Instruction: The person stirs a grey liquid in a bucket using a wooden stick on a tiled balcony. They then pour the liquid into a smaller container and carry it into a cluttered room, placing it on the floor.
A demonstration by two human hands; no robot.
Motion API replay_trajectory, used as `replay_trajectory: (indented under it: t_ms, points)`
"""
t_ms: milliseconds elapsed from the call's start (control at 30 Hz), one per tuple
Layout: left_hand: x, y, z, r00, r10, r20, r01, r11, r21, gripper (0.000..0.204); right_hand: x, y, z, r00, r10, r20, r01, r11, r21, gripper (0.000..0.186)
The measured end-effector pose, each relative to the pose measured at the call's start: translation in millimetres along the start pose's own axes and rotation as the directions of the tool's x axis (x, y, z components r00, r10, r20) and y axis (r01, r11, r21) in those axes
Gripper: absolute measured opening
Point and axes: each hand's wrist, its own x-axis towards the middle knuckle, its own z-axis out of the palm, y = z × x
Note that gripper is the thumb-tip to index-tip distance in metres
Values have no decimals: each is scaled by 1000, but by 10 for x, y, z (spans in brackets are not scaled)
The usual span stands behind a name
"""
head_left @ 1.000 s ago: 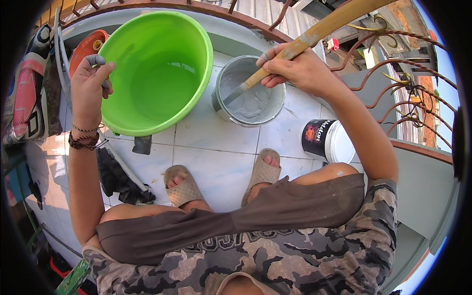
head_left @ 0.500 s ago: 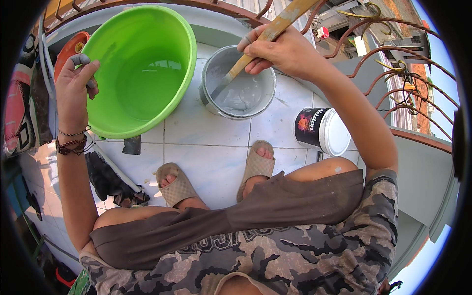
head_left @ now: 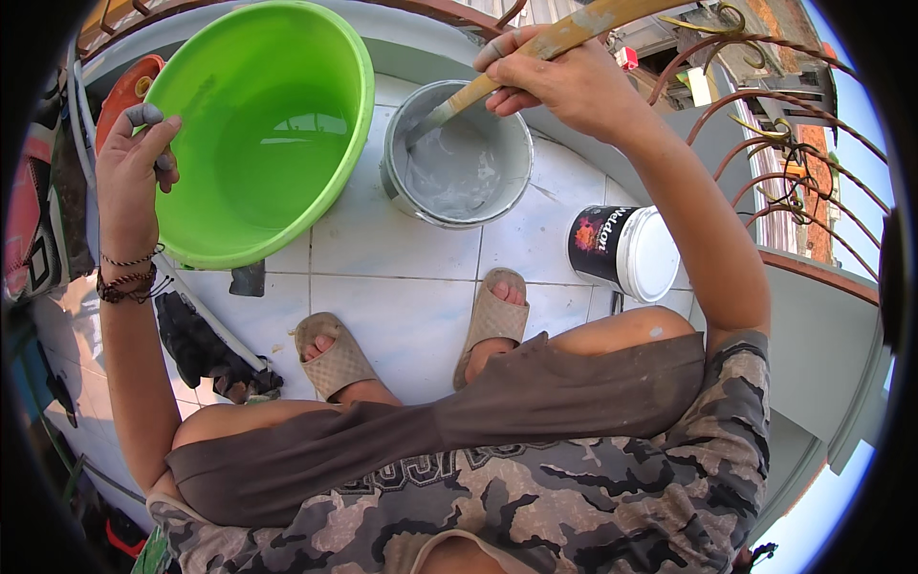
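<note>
Stick [head_left: 574, 31]: gripped in the right hand and slanted down to the left; its upper end is cut off by the picture's top edge, and its grey-coated lower end is seen inside the pail, near the wall farther from that hand. Whether the tip is sunk in the paste cannot be told.
Right hand [head_left: 564, 81]: closed around the stick, thumb uppermost; part of the stick is covered by the fingers.
Pail [head_left: 513, 158]: placed below and left of the right hand; part of its far rim is crossed by the stick.
Paste [head_left: 454, 177]: seen in the pail, grey and streaked; its depth cannot be judged.
Left hand [head_left: 132, 177]: half curled, grey-smeared at the forefinger; the palm is hidden, so whether anything is held cannot be told.
Green tub [head_left: 320, 67]: set between the hands, nearer the left; its left edge is partly covered by that hand.
Orange bowl [head_left: 120, 100]: partly hidden, just beyond the left hand.
Lidded tub [head_left: 602, 244]: tilted, below the right hand, by the forearm.
Black bundle [head_left: 196, 344]: crumpled below the left hand; its kind is hard to make out.
Railing [head_left: 813, 271]: seen right of the right hand, cut off by the dark rim.
</note>
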Motion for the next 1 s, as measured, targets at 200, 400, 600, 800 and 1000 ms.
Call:
replay_trajectory:
  t_ms: [200, 400, 600, 800, 1000]
  points:
    - [10, -17, 13, 997, 24, 70, -24, 1000, -1, 16, -195, 89, -210, 987, 162, 21, -160, 983, -93, 21]
    - [1, 127, 172, 996, 50, 77, -52, 998, 22, 17, 11, 104, -24, 999, 19, 32, -23, 991, 132, 22]
    - [-18, 119, 100, 995, 52, 86, -57, 997, 46, 19, -6, 47, -269, 981, 168, -101, -182, 971, -154, 25]
    - [-22, 124, 152, 993, 56, 100, -59, 998, 20, 20, 6, 82, -56, 997, 39, 72, -48, 989, 137, 23]
    - [-20, 145, 175, 992, -45, 118, 62, 987, -147, 21, 40, 105, -234, 990, 91, -108, -98, 993, -64, 22]
